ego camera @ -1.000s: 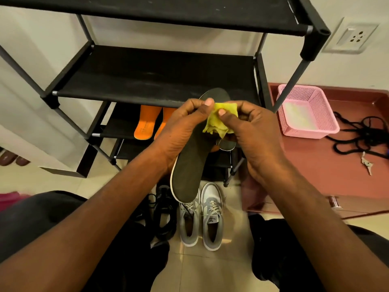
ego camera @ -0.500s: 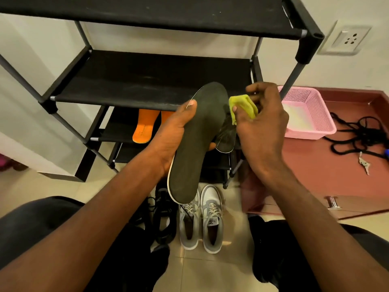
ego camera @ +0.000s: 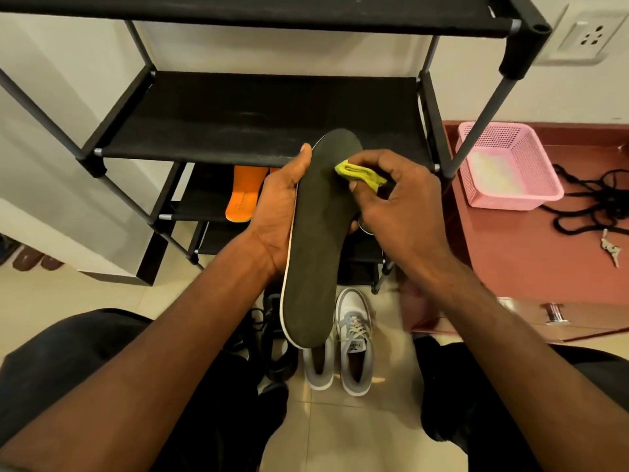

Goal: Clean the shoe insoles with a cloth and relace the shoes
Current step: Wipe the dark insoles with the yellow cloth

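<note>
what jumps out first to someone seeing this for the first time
The eye lands on the dark insole held upright at centre, the left hand cupping its edge while the right hand pinches a yellow cloth against its upper part. Next come the pink basket on the reddish surface to the right, and the grey and white shoes on the floor below.

L grey sneaker [ego camera: 318, 364] toe hidden behind insole [ego camera: 316, 240].

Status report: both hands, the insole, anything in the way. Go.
Left hand grips dark insole by its edge. Right hand pinches yellow cloth against insole's toe end. Nothing in the way.
</note>
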Demonstrator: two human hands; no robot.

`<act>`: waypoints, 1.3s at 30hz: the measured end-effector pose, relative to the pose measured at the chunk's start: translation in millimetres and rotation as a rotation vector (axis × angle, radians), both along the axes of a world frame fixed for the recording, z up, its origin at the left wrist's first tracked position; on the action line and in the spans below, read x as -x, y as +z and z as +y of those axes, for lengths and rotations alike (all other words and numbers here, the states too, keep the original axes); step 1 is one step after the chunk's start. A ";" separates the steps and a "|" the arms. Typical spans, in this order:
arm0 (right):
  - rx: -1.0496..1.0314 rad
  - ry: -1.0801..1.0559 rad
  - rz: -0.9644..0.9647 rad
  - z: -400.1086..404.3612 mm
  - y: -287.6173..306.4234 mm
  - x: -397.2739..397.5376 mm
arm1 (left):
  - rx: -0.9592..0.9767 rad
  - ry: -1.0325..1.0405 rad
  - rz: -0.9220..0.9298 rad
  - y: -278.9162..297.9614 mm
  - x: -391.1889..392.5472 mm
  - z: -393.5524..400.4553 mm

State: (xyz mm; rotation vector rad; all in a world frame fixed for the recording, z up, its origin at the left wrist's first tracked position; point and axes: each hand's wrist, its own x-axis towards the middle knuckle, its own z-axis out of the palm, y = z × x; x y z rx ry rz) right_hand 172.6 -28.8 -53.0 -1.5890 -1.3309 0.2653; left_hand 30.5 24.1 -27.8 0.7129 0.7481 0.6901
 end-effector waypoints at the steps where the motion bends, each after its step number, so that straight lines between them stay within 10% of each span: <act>1: 0.000 -0.010 0.003 -0.4 -0.1 -1.7 | 0.015 -0.010 -0.002 -1.5 1.1 1.5; 39: -0.011 -0.038 -0.130 -0.6 -7.1 22.4 | 0.026 0.073 -0.007 10.7 -7.7 -3.6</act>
